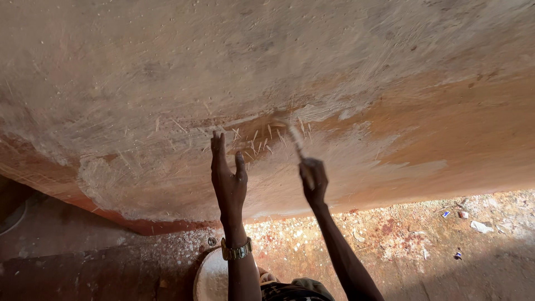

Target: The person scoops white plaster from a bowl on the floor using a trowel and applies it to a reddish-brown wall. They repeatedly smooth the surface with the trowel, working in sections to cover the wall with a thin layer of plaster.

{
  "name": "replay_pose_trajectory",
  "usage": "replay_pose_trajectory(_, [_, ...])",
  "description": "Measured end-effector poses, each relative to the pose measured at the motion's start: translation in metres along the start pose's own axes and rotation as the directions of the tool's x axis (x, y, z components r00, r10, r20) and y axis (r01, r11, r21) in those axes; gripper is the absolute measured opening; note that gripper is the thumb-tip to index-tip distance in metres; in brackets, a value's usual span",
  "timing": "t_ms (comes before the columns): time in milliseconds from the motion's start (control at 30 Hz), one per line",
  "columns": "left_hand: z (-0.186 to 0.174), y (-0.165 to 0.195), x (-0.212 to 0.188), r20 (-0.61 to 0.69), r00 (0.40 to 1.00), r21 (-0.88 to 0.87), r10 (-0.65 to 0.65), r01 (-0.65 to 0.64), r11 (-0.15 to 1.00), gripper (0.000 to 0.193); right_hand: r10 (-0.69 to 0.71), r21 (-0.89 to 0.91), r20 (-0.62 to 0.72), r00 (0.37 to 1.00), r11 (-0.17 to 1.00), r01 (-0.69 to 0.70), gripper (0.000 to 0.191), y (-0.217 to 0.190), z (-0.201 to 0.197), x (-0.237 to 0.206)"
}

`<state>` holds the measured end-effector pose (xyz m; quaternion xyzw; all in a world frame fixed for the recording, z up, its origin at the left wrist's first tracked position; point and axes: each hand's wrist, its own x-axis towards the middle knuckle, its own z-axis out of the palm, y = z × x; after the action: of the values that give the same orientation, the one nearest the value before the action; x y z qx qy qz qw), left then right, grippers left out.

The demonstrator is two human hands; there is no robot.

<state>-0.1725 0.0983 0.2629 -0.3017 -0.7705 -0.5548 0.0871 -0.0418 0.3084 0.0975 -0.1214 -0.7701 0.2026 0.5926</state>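
Scraping step on the rough reddish plastered wall (167, 72): at frame centre the right hand (314, 179) was closed around a thin pale-handled tool (297, 146), its tip on the scored patch; the left hand (227, 177), open and empty, lay flat beside it; steady pressure seemed required

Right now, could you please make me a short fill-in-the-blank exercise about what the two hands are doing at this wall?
1. The left hand lies flat and open against the ____.
2. The right hand grips a ____.
3. The wristwatch sits on the ____ wrist.
4. The litter lies on the ____.

Missing words: wall; brush; left; ground
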Motion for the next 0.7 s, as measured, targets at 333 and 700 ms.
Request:
replay_pose_trajectory(333, [0.025,-0.018,0.006,0.145,0.987,0.026,0.076,-0.081,0.996,0.065,0.047,-0.213,-0.517,0.855,0.960,-0.181,0.017,0.050,-0.113,0.052])
replay_pose_trajectory(700, [0.012,0.008,-0.004,0.128,0.988,0.055,0.086,-0.094,0.994,0.063,-0.166,0.085,0.189,0.968,0.985,0.152,0.022,-0.056,0.054,0.003])
